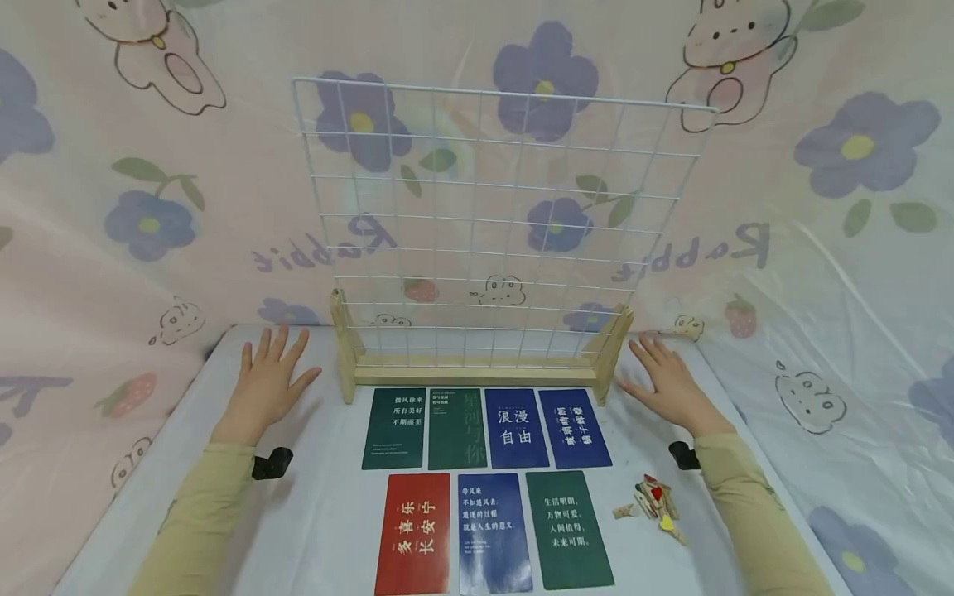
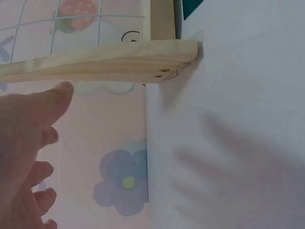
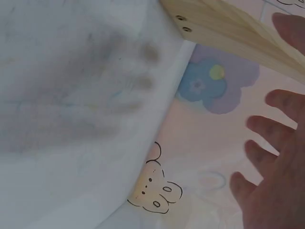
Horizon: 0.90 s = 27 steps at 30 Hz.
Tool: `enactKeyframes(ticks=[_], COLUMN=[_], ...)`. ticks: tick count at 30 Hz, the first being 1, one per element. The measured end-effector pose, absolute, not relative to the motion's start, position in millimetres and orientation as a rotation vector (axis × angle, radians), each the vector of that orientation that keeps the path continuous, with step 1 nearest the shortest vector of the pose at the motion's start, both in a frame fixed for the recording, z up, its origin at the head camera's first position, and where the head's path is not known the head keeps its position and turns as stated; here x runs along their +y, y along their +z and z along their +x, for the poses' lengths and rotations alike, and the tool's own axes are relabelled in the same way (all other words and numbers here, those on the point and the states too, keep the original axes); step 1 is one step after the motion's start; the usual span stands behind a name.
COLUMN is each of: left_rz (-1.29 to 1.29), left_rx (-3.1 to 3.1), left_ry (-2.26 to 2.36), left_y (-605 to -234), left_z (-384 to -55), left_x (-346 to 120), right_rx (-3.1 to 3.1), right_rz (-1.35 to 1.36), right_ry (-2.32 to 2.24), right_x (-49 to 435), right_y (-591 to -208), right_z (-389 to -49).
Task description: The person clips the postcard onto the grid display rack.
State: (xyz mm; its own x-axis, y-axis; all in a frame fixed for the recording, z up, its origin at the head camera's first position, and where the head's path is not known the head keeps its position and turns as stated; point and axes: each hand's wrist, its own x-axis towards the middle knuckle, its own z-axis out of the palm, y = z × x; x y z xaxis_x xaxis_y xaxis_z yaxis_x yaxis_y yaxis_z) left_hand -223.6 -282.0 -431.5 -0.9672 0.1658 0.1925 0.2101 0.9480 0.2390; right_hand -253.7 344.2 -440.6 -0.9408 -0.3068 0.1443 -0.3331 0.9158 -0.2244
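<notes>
My left hand is held with fingers spread, left of a wire grid rack on a wooden stand. On the other side my right hand is spread likewise, holding nothing. In the left wrist view the left thumb appears near the stand's wooden leg; whether it touches is hard to tell. The right wrist view has the right fingers apart beside the other leg. In front of the stand lie two rows of cards: green, blue and red.
Small wooden clips, some with red and yellow decorations, lie in a pile right of the cards. A white-covered table carries everything. Behind and beside it hangs a floral, rabbit-patterned cloth.
</notes>
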Motion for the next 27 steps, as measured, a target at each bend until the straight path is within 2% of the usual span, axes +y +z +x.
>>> enactKeyframes(ticks=[16,27], left_rz=[-0.183,-0.034], left_rx=[-2.747,-2.787], left_ry=[-0.845,-1.310], left_y=[-416.9,-436.2], left_z=[-211.0,-194.7], left_x=[-275.7,-261.3], right_rx=[-3.004,-2.944], right_rz=[0.355,0.327], right_ry=[0.786,1.005], right_x=[351.7,345.5], right_y=[-431.2,-428.6], right_z=[-242.8,-224.7])
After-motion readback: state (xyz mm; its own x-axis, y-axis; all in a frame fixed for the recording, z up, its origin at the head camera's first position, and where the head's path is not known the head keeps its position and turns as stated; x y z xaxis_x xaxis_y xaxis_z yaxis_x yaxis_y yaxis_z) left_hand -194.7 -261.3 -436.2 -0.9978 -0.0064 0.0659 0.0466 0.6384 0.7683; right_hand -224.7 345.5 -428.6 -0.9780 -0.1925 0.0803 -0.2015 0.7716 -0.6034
